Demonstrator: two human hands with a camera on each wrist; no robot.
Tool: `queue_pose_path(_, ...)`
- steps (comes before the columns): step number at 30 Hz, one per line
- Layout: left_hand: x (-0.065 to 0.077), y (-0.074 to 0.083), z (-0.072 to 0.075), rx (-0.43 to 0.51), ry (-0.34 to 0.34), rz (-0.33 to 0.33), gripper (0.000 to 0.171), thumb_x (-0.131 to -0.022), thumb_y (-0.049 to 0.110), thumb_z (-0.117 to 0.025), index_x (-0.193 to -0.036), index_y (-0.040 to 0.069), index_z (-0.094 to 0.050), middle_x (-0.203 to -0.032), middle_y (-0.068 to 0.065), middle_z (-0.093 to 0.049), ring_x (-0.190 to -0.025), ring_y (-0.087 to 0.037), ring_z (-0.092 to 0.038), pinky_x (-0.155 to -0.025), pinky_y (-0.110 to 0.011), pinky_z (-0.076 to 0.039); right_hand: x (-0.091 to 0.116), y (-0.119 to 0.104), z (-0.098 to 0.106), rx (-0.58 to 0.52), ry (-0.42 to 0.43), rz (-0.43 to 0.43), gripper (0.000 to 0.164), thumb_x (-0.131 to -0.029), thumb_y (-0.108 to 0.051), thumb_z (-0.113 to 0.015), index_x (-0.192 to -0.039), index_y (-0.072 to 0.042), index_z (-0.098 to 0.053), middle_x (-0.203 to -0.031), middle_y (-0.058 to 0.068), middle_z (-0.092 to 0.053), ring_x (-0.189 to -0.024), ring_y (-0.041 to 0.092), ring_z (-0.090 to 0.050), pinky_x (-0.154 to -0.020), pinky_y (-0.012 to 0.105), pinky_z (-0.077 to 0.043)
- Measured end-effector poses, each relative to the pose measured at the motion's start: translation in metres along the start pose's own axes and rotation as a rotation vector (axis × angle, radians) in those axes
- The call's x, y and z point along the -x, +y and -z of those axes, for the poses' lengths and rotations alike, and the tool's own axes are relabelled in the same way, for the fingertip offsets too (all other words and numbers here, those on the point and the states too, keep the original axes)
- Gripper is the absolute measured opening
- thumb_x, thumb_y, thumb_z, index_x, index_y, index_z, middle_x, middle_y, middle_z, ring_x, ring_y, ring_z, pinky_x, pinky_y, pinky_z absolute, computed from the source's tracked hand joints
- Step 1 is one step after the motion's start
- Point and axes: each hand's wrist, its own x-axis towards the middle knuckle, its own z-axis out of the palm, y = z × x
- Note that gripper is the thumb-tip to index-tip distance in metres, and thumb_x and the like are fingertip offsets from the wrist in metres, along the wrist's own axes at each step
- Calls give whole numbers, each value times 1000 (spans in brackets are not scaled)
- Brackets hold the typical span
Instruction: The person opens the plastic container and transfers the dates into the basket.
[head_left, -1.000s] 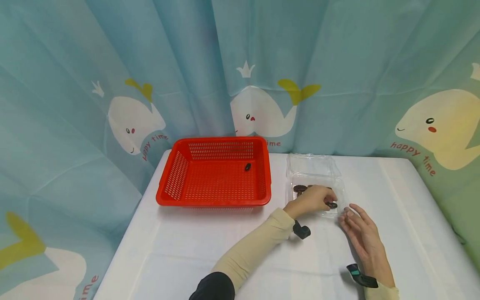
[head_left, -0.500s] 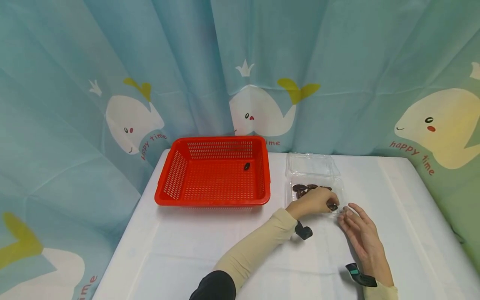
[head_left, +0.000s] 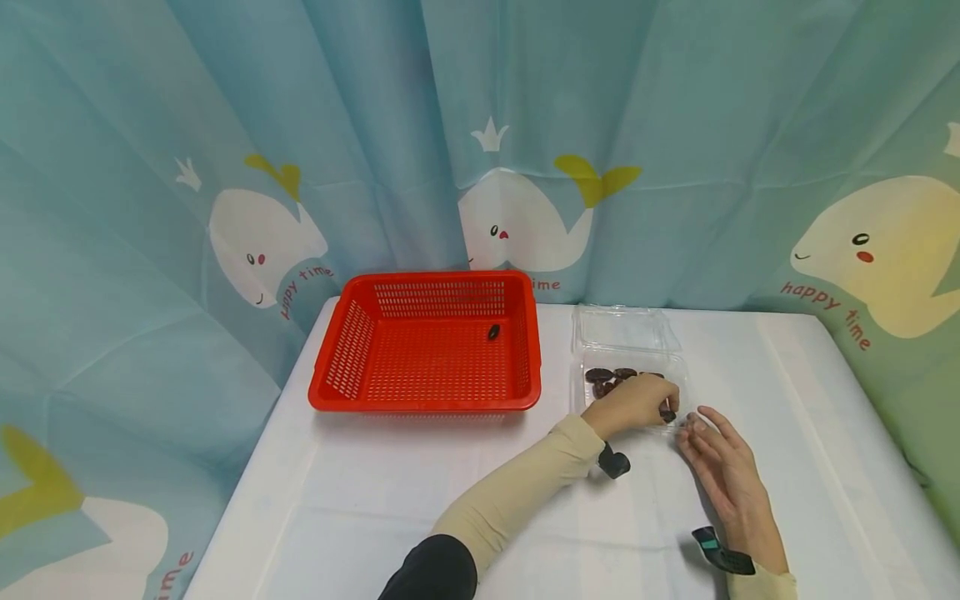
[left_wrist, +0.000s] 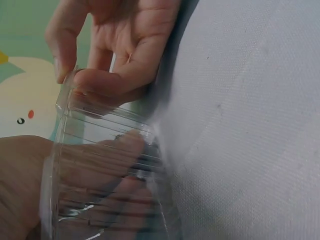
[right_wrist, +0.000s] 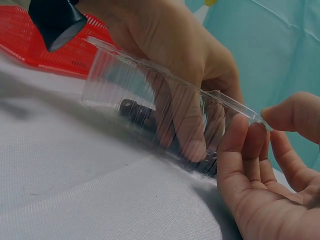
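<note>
A clear plastic clamshell box (head_left: 637,360) with its lid folded back holds several dark brown dates (head_left: 598,376). My left hand (head_left: 633,404) reaches down into the box, its fingers curled and pinching a date (head_left: 667,416) near the front right corner. Through the clear wall, the right wrist view shows the left fingertips (right_wrist: 195,150) low among the dates. My right hand (head_left: 727,471) pinches the box's rim at that corner, thumb above and fingers below. In the left wrist view the right hand (left_wrist: 125,50) grips the rim, while the plastic partly veils the left fingers.
A red plastic basket (head_left: 322,392) stands left of the box, with one dark date (head_left: 493,332) on its floor. Both rest on a white-covered table (head_left: 375,500). Behind the table hangs a blue curtain (head_left: 675,125) with whale prints.
My left hand has shifted slightly right and toward the front corner of the box, and more dates show behind it. The right hand stays at the rim.
</note>
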Motion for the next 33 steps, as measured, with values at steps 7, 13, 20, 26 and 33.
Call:
queue_pose_path(7, 3, 2, 4, -22, 9, 5, 12, -97, 19, -74, -108, 19, -78, -101, 11, -74, -89, 2, -62, -78, -8, -45, 0, 1, 0, 7, 5, 1, 30, -107, 1, -47, -128, -16, -61, -108, -3, -67, -100, 10, -70, -90, 22, -59)
queue_pose_path(13, 4, 5, 7, -2, -21, 46, 15, -97, 17, -73, -111, 20, -78, -104, 11, -74, -88, 2, -63, -75, -9, -46, 0, 0, 0, -6, 9, -3, 30, -108, 0, -47, -127, -17, -61, -109, -3, -68, -100, 11, -71, -90, 22, -59)
queue_pose_path(20, 9, 5, 11, 5, -9, 72, 19, -96, 16, -72, -115, 18, -76, -105, 10, -74, -89, 1, -62, -76, -10, -46, 1, 0, -1, -15, 15, -12, 30, -107, 0, -48, -128, -17, -62, -110, -3, -69, -101, 10, -71, -90, 22, -59)
queue_pose_path(26, 18, 1, 23, 75, 45, 75, 21, -95, 12, -71, -114, 17, -75, -102, 10, -73, -85, 2, -58, -72, -9, -43, 3, 1, 0, -9, 6, -12, 31, -108, 0, -47, -128, -17, -62, -111, -4, -68, -101, 10, -72, -91, 22, -59)
queue_pose_path(33, 31, -6, 45, 144, 99, 78, 26, -92, 8, -69, -116, 16, -76, -103, 9, -75, -89, 0, -61, -73, -10, -41, 1, -1, 2, 23, 18, -28, 31, -108, -2, -48, -128, -21, -62, -110, -6, -69, -100, 8, -72, -89, 21, -59)
